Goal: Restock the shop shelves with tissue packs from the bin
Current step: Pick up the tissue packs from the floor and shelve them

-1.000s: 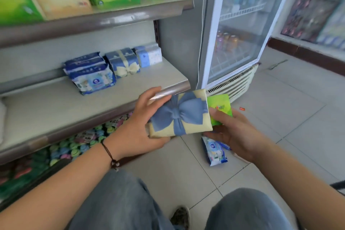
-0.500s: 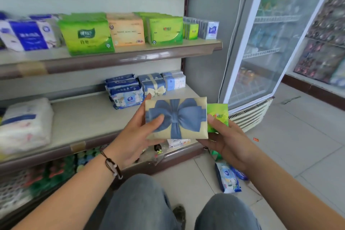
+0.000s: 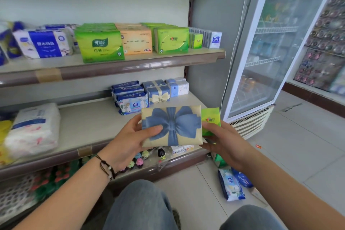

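A cream tissue pack with a blue bow print [image 3: 173, 127] is held flat in front of the middle shelf [image 3: 89, 129]. My left hand [image 3: 130, 142] grips its left end, thumb on top. My right hand [image 3: 225, 144] supports its right end and also holds a small green tissue pack [image 3: 211, 119] behind it. On the middle shelf stand blue packs [image 3: 130, 97], a blue pack with a cream bow [image 3: 158, 93] and pale blue packs [image 3: 178, 87]. No bin is in view.
The upper shelf [image 3: 130, 65] carries green, orange and blue-white tissue packs. A large white pack [image 3: 33, 129] lies at the middle shelf's left. Two blue packs [image 3: 231, 185] lie on the tiled floor. A glass-door fridge [image 3: 270, 43] stands at right.
My view has tilted upward, so the upper shelf is now in full sight. The bow pack has levelled out and stays between both hands in front of the middle shelf.
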Tool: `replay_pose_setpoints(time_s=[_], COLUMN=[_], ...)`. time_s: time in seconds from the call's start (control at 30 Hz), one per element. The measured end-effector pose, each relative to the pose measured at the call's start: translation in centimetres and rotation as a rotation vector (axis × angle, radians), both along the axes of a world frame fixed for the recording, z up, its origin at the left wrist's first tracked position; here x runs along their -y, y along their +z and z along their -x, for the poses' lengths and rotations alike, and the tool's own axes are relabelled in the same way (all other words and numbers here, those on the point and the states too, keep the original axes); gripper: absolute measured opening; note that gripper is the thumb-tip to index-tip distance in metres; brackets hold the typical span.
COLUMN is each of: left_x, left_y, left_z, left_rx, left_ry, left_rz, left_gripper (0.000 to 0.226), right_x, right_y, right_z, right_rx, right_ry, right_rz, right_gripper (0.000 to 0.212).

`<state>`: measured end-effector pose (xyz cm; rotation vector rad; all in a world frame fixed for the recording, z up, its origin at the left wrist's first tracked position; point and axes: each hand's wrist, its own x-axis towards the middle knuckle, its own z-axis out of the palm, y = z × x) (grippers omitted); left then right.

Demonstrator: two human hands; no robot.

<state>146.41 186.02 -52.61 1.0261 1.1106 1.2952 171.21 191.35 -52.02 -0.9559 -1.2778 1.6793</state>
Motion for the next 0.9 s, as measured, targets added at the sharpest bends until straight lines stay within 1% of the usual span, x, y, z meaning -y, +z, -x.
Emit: replay_pose_setpoints(time_s=[0.1, 0.13, 0.23, 0.33, 0.4, 0.53, 0.6, 0.73, 0.83, 0.9], left_x=[-0.9, -1.4, -3.2, -5.4, -7.4, -12.5, -15.0, -19.5, -22.9, -25.0], left_y=[0.2, 0.1, -0.6, -1.6, -2.2, -4.4, -5.8, -9.0, -11.2, -12.3], left_z=[0.3, 0.5, 1.0, 1.6, 2.0, 2.4, 2.5, 3.5, 4.4, 4.9], left_rx=[-0.009, -0.014, -0.023, -0.032, -0.036, -0.063, -0.062, -0.086, -0.108, -0.105], left_ry=[-0.059, -0.051, 0.007, 0.045, 0.073, 0.119, 0.15, 0.222, 0.275, 0.304], left_rz=[0.015, 0.011, 0.02, 0.04, 0.048, 0.069, 0.083, 0.089, 0.078, 0.071], left_gripper=[0.094, 0.099, 0.107, 0.107, 0.101, 0.067, 0.057, 0.056, 0.045, 0.043], right_x=[-0.5, -0.7, -1.7, -3.0, -4.4, -8.0, -10.0, -14.3, -17.4, -19.2], right_y=[-0.2, -0.3, -0.9, -1.7, -2.4, -3.7, -4.5, -6.8, -8.7, -9.9], right_z=[-0.3, -0.3, -0.1, 0.3, 0.5, 1.2, 1.6, 2.3, 2.7, 3.0], right_rx=[-0.019, -0.017, -0.004, -0.024, -0.022, 0.011, 0.031, 0.072, 0.072, 0.075], right_ry=[0.001, -0.005, -0.064, -0.104, -0.096, -0.07, -0.075, -0.073, -0.071, -0.058], right_rz=[0.01, 0.011, 0.013, 0.033, 0.036, 0.001, 0.008, 0.032, 0.043, 0.033], right_gripper=[0.024, 0.024, 0.018, 0.013, 0.014, 0.01, 0.01, 0.015, 0.015, 0.016])
